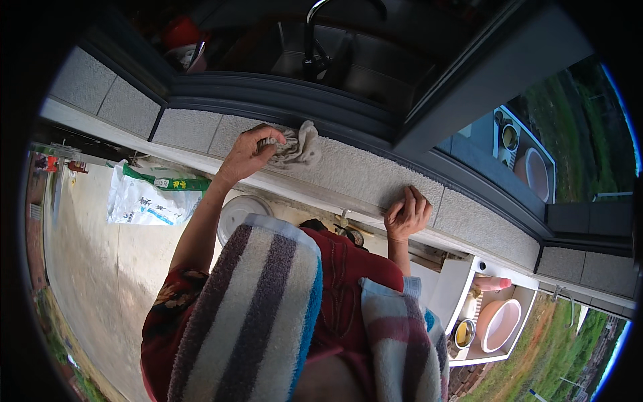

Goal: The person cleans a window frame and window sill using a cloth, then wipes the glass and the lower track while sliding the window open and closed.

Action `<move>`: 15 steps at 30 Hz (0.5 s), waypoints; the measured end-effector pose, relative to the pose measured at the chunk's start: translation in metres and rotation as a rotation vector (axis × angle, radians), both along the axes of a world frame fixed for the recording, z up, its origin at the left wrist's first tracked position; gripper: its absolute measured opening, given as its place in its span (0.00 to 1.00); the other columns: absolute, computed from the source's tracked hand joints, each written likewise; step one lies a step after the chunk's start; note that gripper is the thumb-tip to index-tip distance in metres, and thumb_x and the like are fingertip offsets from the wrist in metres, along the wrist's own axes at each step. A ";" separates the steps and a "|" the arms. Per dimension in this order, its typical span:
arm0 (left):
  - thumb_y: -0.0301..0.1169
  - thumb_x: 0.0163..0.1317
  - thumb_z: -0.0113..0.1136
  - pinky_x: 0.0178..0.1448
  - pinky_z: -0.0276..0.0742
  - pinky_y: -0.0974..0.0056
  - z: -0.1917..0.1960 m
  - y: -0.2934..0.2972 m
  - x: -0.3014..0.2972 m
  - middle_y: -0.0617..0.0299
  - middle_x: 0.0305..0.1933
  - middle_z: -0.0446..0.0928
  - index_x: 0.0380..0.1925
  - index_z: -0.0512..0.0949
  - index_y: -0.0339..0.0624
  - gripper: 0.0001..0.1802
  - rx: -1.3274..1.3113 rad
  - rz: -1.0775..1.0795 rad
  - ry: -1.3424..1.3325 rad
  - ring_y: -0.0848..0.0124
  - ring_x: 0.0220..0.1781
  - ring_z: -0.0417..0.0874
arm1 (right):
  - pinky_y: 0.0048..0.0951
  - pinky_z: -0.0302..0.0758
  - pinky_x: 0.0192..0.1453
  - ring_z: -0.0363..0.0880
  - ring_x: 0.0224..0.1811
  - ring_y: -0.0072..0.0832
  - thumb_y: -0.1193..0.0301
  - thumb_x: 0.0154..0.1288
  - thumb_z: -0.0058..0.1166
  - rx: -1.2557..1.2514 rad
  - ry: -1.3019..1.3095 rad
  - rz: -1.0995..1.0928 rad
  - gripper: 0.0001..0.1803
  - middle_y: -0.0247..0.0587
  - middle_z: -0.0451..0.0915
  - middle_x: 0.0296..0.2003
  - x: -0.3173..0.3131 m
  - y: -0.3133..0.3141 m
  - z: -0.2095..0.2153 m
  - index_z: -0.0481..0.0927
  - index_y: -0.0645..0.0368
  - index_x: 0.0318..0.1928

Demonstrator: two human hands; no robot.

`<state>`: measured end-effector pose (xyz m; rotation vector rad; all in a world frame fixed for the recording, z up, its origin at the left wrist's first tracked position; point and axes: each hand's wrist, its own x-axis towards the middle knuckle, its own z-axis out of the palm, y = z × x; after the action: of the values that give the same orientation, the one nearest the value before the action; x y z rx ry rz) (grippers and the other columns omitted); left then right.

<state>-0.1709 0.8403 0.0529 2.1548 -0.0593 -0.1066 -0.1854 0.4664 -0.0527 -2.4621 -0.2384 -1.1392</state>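
My left hand (pixel 245 158) is closed on a crumpled grey-white rag (pixel 298 149). The rag lies on a rough, light stone window sill (pixel 362 167), against the foot of the dark window frame (pixel 281 100). Farther right, my right hand (pixel 408 213) rests at the sill's near edge, its fingers loosely bent and a little apart. Nothing shows in that hand. A striped towel (pixel 258 301) hangs over my front on the left, and a second striped cloth (pixel 402 335) hangs on the right.
Behind the window are a dark sink (pixel 368 63) and a curved tap (pixel 309 33). Below the sill at left hangs a white and green plastic bag (pixel 157 194), near a round pale lid (pixel 242 213). At right, a white outdoor basin (pixel 459 295) holds a pink tub (pixel 501 325) and a metal bowl (pixel 463 333).
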 end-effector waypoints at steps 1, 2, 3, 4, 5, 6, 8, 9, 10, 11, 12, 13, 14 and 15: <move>0.24 0.58 0.61 0.40 0.75 0.66 -0.005 -0.006 0.003 0.63 0.40 0.79 0.40 0.83 0.46 0.10 0.180 -0.032 -0.261 0.67 0.33 0.80 | 0.36 0.73 0.46 0.76 0.40 0.40 0.75 0.55 0.48 -0.006 0.002 0.006 0.14 0.40 0.82 0.43 0.001 0.001 0.001 0.84 0.58 0.40; 0.26 0.58 0.62 0.43 0.75 0.64 -0.016 -0.011 0.008 0.64 0.39 0.79 0.40 0.83 0.47 0.09 0.361 -0.066 -0.521 0.67 0.34 0.80 | 0.36 0.73 0.46 0.76 0.40 0.40 0.75 0.55 0.48 -0.012 0.004 0.010 0.14 0.40 0.82 0.43 0.001 0.001 0.002 0.84 0.58 0.40; 0.30 0.59 0.64 0.48 0.73 0.62 -0.016 -0.023 0.012 0.65 0.39 0.79 0.39 0.84 0.49 0.08 0.435 -0.064 -0.608 0.66 0.39 0.79 | 0.37 0.74 0.46 0.77 0.40 0.40 0.75 0.54 0.48 -0.014 0.008 0.005 0.15 0.41 0.82 0.43 0.000 0.000 0.002 0.84 0.59 0.40; 0.34 0.59 0.65 0.54 0.72 0.59 -0.016 -0.033 0.015 0.66 0.39 0.79 0.39 0.84 0.50 0.08 0.514 -0.049 -0.696 0.64 0.45 0.79 | 0.37 0.74 0.46 0.77 0.41 0.41 0.76 0.53 0.49 -0.013 0.010 0.006 0.15 0.41 0.82 0.43 0.000 0.000 0.001 0.84 0.59 0.40; 0.33 0.59 0.65 0.54 0.72 0.59 -0.018 -0.040 0.021 0.67 0.40 0.79 0.38 0.84 0.51 0.07 0.419 0.032 -0.605 0.64 0.46 0.79 | 0.38 0.75 0.46 0.77 0.41 0.41 0.76 0.51 0.50 -0.013 0.012 0.006 0.15 0.41 0.82 0.43 0.000 -0.001 0.001 0.84 0.59 0.40; 0.33 0.59 0.64 0.54 0.71 0.59 -0.023 -0.044 0.032 0.67 0.40 0.78 0.38 0.85 0.52 0.07 0.327 0.109 -0.512 0.63 0.47 0.78 | 0.38 0.74 0.46 0.77 0.41 0.41 0.76 0.51 0.50 -0.017 0.010 0.008 0.15 0.41 0.82 0.43 0.000 -0.001 0.002 0.84 0.59 0.40; 0.31 0.60 0.63 0.55 0.70 0.58 -0.035 -0.044 0.050 0.69 0.43 0.77 0.38 0.86 0.54 0.08 0.278 0.218 -0.456 0.64 0.48 0.77 | 0.37 0.74 0.46 0.77 0.41 0.40 0.76 0.51 0.50 -0.018 0.009 0.014 0.15 0.41 0.82 0.43 -0.001 0.001 0.005 0.84 0.59 0.40; 0.30 0.60 0.62 0.53 0.70 0.59 -0.040 -0.044 0.056 0.69 0.42 0.77 0.39 0.86 0.54 0.08 0.382 0.196 -0.542 0.65 0.47 0.77 | 0.37 0.74 0.46 0.77 0.41 0.40 0.76 0.51 0.50 -0.014 0.009 0.010 0.15 0.41 0.82 0.43 0.000 0.001 0.005 0.84 0.59 0.40; 0.30 0.60 0.62 0.52 0.70 0.59 -0.044 -0.042 0.060 0.70 0.41 0.77 0.40 0.86 0.54 0.09 0.486 0.173 -0.629 0.65 0.46 0.77 | 0.37 0.74 0.46 0.77 0.41 0.40 0.76 0.51 0.50 -0.010 0.008 0.007 0.15 0.41 0.82 0.43 0.000 0.001 0.004 0.84 0.59 0.40; 0.30 0.61 0.62 0.51 0.70 0.59 -0.047 -0.041 0.062 0.70 0.40 0.77 0.41 0.86 0.54 0.10 0.590 0.150 -0.716 0.65 0.45 0.77 | 0.37 0.74 0.46 0.78 0.42 0.40 0.76 0.51 0.50 -0.006 0.007 0.005 0.15 0.41 0.82 0.43 0.001 0.002 0.002 0.84 0.59 0.40; 0.30 0.60 0.63 0.49 0.69 0.59 -0.048 -0.042 0.062 0.71 0.39 0.76 0.41 0.86 0.54 0.10 0.574 0.156 -0.723 0.65 0.43 0.76 | 0.38 0.74 0.46 0.78 0.42 0.40 0.76 0.51 0.50 0.003 0.013 0.002 0.15 0.41 0.82 0.43 0.000 0.002 0.001 0.84 0.59 0.40; 0.30 0.60 0.63 0.48 0.69 0.59 -0.048 -0.043 0.065 0.71 0.39 0.76 0.41 0.87 0.54 0.10 0.589 0.139 -0.724 0.65 0.43 0.76 | 0.37 0.74 0.46 0.78 0.41 0.40 0.76 0.52 0.49 0.000 0.007 -0.001 0.15 0.41 0.82 0.43 0.000 0.001 0.000 0.84 0.59 0.40; 0.31 0.60 0.63 0.48 0.69 0.59 -0.048 -0.044 0.067 0.71 0.39 0.76 0.41 0.87 0.54 0.10 0.605 0.124 -0.725 0.65 0.44 0.75 | 0.36 0.74 0.45 0.77 0.40 0.40 0.75 0.53 0.48 -0.002 0.002 -0.003 0.15 0.41 0.82 0.43 0.001 0.001 -0.001 0.84 0.59 0.40; 0.31 0.60 0.63 0.48 0.69 0.59 -0.047 -0.044 0.067 0.71 0.39 0.76 0.41 0.87 0.54 0.10 0.621 0.109 -0.725 0.66 0.44 0.75 | 0.36 0.74 0.45 0.77 0.40 0.40 0.75 0.54 0.47 -0.004 -0.003 -0.004 0.15 0.40 0.82 0.43 0.001 0.000 0.000 0.84 0.58 0.40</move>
<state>-0.1036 0.7965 0.0057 2.6954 -0.3653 0.8208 -0.1844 0.4668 -0.0528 -2.4656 -0.2362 -1.1447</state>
